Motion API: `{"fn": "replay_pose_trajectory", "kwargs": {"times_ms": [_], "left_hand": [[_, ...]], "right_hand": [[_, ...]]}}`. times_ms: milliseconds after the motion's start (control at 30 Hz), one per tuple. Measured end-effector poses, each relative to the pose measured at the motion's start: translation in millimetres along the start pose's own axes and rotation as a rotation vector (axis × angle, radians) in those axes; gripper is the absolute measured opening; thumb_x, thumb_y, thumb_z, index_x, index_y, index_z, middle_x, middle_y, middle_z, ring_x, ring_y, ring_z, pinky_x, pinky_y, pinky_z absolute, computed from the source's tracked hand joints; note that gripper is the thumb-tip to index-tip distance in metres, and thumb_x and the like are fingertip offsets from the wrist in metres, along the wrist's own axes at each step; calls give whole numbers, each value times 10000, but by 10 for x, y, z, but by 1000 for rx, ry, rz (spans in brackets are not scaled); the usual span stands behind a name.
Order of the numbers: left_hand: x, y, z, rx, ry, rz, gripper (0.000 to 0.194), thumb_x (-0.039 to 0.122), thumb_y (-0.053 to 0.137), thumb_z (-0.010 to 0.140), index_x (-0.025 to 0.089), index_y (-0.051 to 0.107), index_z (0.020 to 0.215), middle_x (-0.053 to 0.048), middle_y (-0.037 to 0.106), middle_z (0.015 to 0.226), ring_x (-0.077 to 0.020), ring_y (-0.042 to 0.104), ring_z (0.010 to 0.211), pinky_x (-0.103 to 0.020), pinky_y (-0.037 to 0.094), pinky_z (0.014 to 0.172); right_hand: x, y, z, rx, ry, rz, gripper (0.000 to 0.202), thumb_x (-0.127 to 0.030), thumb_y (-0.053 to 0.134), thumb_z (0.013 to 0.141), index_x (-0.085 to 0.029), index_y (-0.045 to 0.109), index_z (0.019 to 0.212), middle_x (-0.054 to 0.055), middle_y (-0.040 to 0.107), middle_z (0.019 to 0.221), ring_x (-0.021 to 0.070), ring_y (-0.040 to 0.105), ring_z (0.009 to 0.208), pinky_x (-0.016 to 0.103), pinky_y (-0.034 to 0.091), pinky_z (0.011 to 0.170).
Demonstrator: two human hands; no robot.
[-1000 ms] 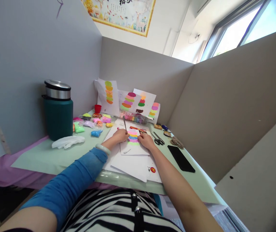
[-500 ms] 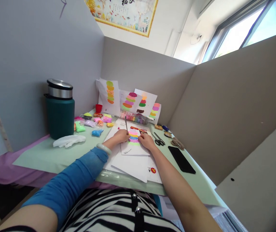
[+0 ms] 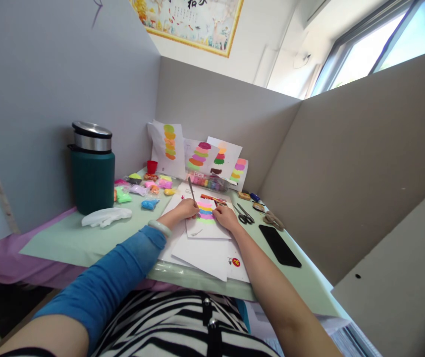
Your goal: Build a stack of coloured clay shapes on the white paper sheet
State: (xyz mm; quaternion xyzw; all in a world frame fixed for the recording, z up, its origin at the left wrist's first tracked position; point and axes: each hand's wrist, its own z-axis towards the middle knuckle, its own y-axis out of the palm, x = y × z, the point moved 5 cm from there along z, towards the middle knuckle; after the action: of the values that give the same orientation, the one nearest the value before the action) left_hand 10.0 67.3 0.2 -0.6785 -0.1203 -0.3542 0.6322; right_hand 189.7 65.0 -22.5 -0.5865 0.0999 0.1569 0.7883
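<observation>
The left hand (image 3: 188,208) has its fingers clamped on a thin tool (image 3: 191,187), which slants up and away from the fist beside the left edge of the coloured stripes (image 3: 205,211). The stripes are on a white sheet (image 3: 212,231), which lies on top of other papers (image 3: 201,252) at the middle of the counter (image 3: 119,248). The right hand (image 3: 225,217) rests at the right side of the stripes; its fingers are curled, but whether they pinch anything or only press down I cannot tell. The likeliest trouble, I judge, is the sheet slipping: it lies on loose, overlapping paper, so a sideways push from either hand could skew it if the right hand bears too lightly. A slip of the tool could also scrape or drag the stripes, since its lower end seems to be very near them, though the fist hides the exact contact. If the stripes are soft, the right fingers could dent or smear them by leaning too far in. The scissors (image 3: 247,218) lie just beyond the right hand, near enough for a careless outward sweep to knock them, while the black slab (image 3: 279,245) sits beside the right forearm.
</observation>
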Motion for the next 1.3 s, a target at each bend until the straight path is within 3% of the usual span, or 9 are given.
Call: {"fn": "replay_pose_trajectory", "kwargs": {"times_ms": [367,767,1300], "left_hand": [[25,-30,-53,-18,-35,-54,184,224,542,731,111,683,759,-49,682,659,-99,508,459,-208,384,483],[16,-44,-29,28,2,67,150,230,578,699,129,683,665,-48,653,592,-137,559,537,-221,391,526],[21,-37,5,45,39,117,144,224,557,718,151,678,690,-36,657,600,-128,547,515,-215,374,522]], "right_hand": [[-9,-7,-3,-7,10,-6,250,-323,462,847,-196,678,839,43,680,902,165,577,817,231,330,634],[-31,-22,-17,-22,20,-22,260,-325,468,857,-189,689,873,53,680,929,173,579,857,227,348,666],[-29,-24,-17,-13,11,-24,252,-321,462,851,-199,682,845,42,682,903,171,582,834,228,347,650]]}}
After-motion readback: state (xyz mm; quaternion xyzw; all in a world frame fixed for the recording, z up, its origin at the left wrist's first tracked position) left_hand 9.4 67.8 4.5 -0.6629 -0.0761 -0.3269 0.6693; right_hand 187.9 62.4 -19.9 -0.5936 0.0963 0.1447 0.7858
